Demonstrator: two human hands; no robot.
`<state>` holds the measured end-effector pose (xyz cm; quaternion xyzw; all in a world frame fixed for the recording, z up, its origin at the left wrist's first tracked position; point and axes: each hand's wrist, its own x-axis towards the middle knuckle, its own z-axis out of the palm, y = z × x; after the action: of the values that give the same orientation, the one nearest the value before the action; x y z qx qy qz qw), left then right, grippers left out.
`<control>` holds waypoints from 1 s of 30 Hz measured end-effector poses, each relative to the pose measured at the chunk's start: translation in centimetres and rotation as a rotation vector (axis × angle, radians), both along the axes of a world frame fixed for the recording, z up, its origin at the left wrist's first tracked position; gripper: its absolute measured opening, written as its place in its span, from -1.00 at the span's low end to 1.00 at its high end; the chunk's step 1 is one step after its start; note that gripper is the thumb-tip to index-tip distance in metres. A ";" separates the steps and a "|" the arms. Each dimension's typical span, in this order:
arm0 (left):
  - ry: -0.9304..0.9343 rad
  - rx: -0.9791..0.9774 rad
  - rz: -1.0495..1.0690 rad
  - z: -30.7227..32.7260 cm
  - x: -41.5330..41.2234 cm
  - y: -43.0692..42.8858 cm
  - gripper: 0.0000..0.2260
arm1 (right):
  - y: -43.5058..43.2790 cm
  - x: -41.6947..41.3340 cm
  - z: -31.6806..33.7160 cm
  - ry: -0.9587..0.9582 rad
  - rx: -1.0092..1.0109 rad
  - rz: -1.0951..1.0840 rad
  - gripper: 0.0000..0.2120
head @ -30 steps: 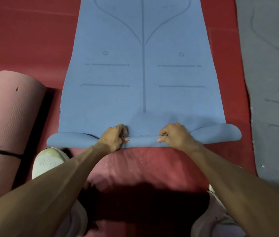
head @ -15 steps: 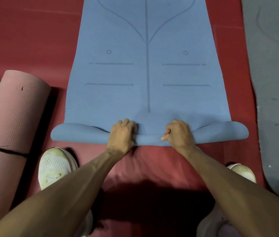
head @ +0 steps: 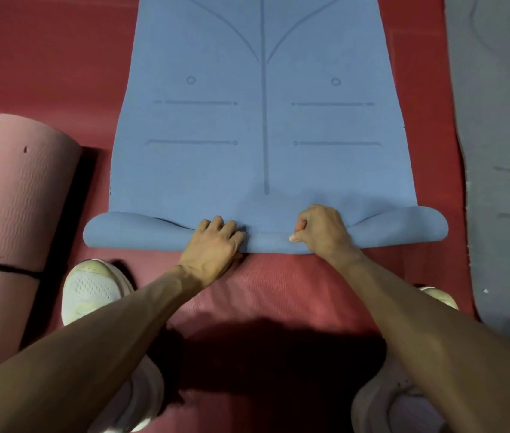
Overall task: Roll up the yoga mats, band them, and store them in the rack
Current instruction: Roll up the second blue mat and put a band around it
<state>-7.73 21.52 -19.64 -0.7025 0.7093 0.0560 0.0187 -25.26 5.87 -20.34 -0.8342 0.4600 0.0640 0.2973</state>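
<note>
Blue yoga mat (head: 263,135) lies flat on the red floor mat (head: 44,57) in front of me, its near end turned over into a first thin roll. A second ago my left hand (head: 213,245) pinched that edge from the front. Now its fingers curl over the top of the roll, while my right hand (head: 322,229) stays curled on it, thumb against the near face. The middle is tucked tight but both ends flare loose, so I judge the rolling barely begun. A pink mat (head: 13,198) beside me is already rolled and banded.
</note>
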 end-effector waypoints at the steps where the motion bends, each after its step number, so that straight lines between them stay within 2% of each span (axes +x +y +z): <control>1: 0.030 0.041 0.011 0.3 0.1 -0.3 -0.76 | 0.0 -0.2 0.0 -0.006 -0.030 0.032 -0.84; 5: 0.170 0.244 0.159 1.1 0.8 -1.8 -0.65 | 1.4 -1.5 -0.1 -0.153 -0.334 0.169 -0.91; 7: 0.241 0.263 0.224 1.3 1.0 -2.4 -0.65 | 2.1 -2.2 0.1 -0.210 -0.483 0.225 -0.86; 9: 0.283 0.272 0.251 1.4 1.2 -2.8 -0.65 | 2.3 -3.2 0.2 -0.206 -0.528 0.318 -0.78; 11: 0.329 0.293 0.270 1.3 1.5 -3.2 -0.68 | 2.4 -4.1 0.1 -0.171 -0.516 0.383 -0.67; 13: 0.393 0.293 0.291 1.3 1.7 -3.6 -0.74 | 2.4 -4.1 -0.3 -0.164 -0.483 0.355 -0.64; 17: 0.476 0.254 0.369 1.2 1.7 -3.8 -0.74 | 1.2 -2.9 -0.2 -0.234 -0.388 0.285 -0.80; 21: 0.360 0.133 0.374 0.9 1.7 -3.4 -0.72 | -1.0 -1.8 0.7 -0.056 -0.217 0.349 -0.83; 24: 0.422 0.101 0.396 1.2 2.2 -3.0 -0.68 | -3.0 -0.4 1.0 0.089 -0.048 0.367 -0.81; 26: 0.406 0.126 0.319 1.4 2.5 -2.3 -0.62 | -4.0 0.5 0.8 0.117 0.040 0.353 -0.78; 28: 0.409 0.109 0.271 1.2 2.8 -1.6 -0.57 | -4.1 1.0 0.6 0.070 0.021 0.330 -0.82; 30: 0.433 0.080 0.306 0.8 3.0 -1.6 -0.58 | -3.6 1.1 0.3 0.003 -0.130 0.336 -0.86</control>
<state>-4.71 19.92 -18.84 -0.7717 0.5796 0.2353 -0.1145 -24.20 2.26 -20.02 -0.9167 0.3179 0.0842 0.2270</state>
